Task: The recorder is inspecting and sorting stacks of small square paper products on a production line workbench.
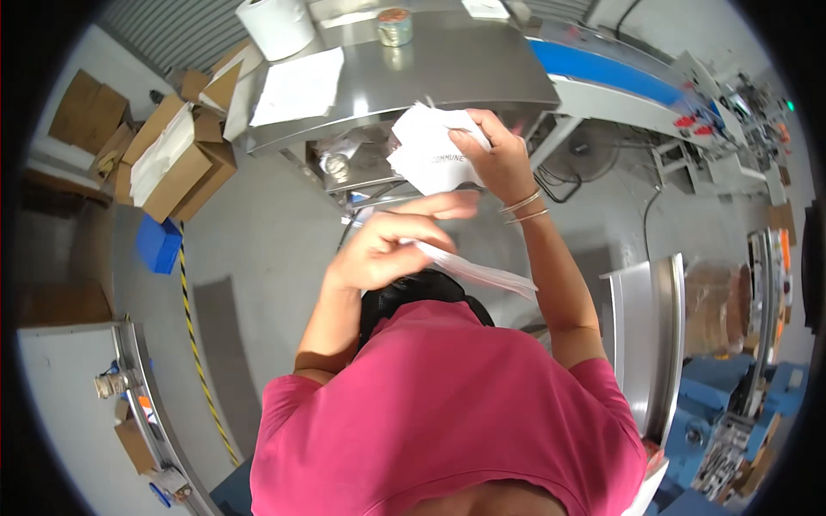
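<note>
Overhead view of two bare hands, each with its own white paper-like pieces, before a stainless-steel table [447, 70]. The principal hazard, as judged from this posture, is slippage: the fanned sheaf of white sheets [430, 155], at the upper centre of the frame, is gripped only along its right side, so a loosened pinch could let single sheets slide out toward the floor [284, 249]. The thin white stack [486, 275], near the centre, projects far beyond its grip; its free end might sag, spread or catch on the pink shirt [447, 387] just below it. Hasty handling could also crease the uneven edges.

The hands are apart from one another. The right hand [501, 159], banded at the wrist by thin bracelets [523, 206], is closed on the sheaf, with the thumb across the printed face; the fingers behind are partly hidden. The left hand [387, 248] pinches the near end of the stack between thumb and forefinger, while its other fingers extend loosely to the right, blurred and clear of the stack. Whether the pieces are loose sheets or flat pouches cannot be told. On the table, upper left of centre, lie a flat white sheet [301, 88] and a large white roll [277, 30].
</note>
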The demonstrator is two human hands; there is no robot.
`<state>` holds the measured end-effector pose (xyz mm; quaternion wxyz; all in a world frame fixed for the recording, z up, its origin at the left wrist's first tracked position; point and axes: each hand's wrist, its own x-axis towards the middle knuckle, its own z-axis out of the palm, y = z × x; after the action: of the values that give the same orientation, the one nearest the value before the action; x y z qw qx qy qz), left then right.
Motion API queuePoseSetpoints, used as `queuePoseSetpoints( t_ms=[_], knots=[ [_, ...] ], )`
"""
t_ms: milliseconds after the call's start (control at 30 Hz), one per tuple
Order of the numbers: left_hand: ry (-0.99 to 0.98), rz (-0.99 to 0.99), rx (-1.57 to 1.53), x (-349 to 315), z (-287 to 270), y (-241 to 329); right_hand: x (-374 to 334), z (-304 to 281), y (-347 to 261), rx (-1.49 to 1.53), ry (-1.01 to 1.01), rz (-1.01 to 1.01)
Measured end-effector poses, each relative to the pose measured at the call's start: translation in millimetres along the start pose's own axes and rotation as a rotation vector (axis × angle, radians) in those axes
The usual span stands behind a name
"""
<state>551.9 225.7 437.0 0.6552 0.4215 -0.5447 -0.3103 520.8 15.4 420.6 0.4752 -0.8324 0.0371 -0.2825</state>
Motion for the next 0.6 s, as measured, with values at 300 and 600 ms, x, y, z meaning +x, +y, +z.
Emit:
queuePoseSetpoints(
  t_ms=[300, 600],
  knots=[
    [0.427, -0.078, 0.324, 38, -58, -30, 93, 28, 43, 0.657, -0.348, 0.097],
    [1.032, -0.444, -0.111, 88, -112, -132, 201, 53, 199, 0.915, -0.469, 0.709]
  ],
)
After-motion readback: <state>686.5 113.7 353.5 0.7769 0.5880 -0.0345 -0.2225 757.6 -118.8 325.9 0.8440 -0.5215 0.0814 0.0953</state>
